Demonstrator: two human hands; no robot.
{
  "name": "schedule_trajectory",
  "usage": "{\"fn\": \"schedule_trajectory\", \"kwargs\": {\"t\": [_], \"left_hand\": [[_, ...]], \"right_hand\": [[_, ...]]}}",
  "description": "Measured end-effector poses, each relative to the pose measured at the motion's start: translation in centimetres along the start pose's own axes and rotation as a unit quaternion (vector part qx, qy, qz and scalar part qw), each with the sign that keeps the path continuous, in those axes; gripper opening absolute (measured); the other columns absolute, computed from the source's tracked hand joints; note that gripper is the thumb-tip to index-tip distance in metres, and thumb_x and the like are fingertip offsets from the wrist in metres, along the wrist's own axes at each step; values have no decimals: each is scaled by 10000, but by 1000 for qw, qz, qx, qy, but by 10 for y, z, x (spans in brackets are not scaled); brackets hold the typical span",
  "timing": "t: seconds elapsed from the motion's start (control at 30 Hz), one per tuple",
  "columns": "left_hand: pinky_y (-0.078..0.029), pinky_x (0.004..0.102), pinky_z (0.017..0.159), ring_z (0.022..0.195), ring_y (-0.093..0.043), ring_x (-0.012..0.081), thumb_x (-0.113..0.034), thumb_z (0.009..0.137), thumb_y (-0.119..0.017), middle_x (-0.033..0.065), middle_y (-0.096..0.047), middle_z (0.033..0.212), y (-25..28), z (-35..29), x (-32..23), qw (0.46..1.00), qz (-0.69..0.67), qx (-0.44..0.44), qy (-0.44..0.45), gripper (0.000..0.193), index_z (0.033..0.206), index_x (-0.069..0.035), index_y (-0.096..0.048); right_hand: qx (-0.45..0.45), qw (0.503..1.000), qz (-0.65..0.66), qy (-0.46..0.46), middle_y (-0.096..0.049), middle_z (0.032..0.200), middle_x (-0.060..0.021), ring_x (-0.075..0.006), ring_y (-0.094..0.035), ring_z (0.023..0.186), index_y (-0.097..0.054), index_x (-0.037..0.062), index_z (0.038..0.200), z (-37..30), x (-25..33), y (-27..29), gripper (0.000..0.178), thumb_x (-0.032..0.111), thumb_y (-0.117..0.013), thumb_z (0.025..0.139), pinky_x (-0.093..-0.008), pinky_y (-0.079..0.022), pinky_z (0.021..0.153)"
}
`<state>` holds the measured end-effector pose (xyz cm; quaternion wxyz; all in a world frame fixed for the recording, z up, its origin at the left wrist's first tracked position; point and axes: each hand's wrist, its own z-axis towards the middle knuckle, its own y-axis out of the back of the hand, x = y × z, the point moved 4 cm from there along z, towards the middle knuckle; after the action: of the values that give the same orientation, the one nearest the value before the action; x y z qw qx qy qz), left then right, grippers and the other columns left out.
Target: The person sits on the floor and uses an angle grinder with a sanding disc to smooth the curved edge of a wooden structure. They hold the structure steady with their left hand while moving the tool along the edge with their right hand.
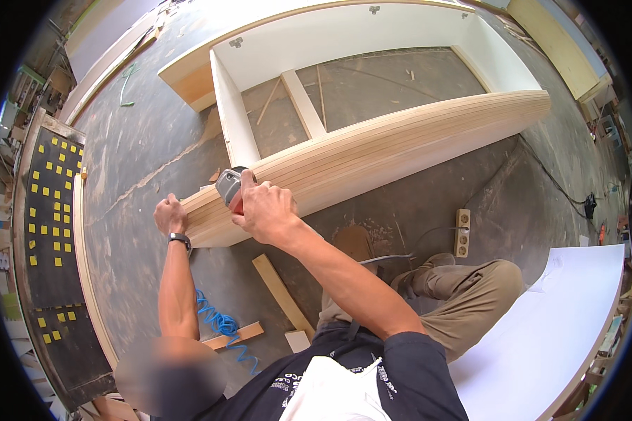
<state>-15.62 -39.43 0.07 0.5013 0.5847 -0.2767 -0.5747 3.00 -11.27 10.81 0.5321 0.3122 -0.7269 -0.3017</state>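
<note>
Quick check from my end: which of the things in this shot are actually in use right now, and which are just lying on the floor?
In use:
right hand gripping the grey power tool
left hand steadying the wooden edge of the cabinet frame

Lying about:
blue coiled hose
loose wood strip
power strip
white board

Grey-red power tool [229, 188] on pale wood cabinet edge [372, 151] (cabinet lying on floor).

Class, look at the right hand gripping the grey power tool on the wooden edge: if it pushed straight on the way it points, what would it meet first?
Probably the white upright panel, just beyond the right hand and grey tool; depth is unclear.
</note>
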Motion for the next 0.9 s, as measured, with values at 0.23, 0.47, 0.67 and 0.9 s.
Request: {"fn": "schedule_trajectory", "kwargs": {"t": [0.23,0.47,0.67,0.9], "left_hand": [[-546,552,833,861,-730,455,-426,948,-524,285,-761,942,5,-4,-1,1000,7,-3,3,525,847,28,-768],[-550,551,856,880,-738,457,-424,933,-528,279,-768,955,7,-4,1,1000,7,-12,21,517,850,17,-786],[-559,542,882,938,-747,453,-420,930,-531,270,-779,992,5,-9,-10,999,19,-8,30,506,892,3,-807],[-554,546,856,908,-741,455,-416,937,-534,273,-773,964,4,-4,-2,1000,13,5,24,501,854,6,-791]], "right_hand": [[-56,992,-9,-116,-743,1095,-305,-455,-760,1067,-390,-34,1456,-23,-70,50,853,540,-773,955,-534,-612,948],[-201,952,50,-225,-721,1186,-372,-495,-717,1171,-367,-132,1506,-57,-208,136,978,581,-732,945,-525,-567,1047],[-271,937,15,-218,-724,1145,-374,-502,-720,1148,-363,-120,1494,-60,-253,154,979,595,-735,938,-523,-560,1039],[-110,981,-12,-162,-746,1097,-308,-468,-762,1052,-380,-46,1469,-38,-130,72,880,591,-724,968,-520,-631,907]]}}
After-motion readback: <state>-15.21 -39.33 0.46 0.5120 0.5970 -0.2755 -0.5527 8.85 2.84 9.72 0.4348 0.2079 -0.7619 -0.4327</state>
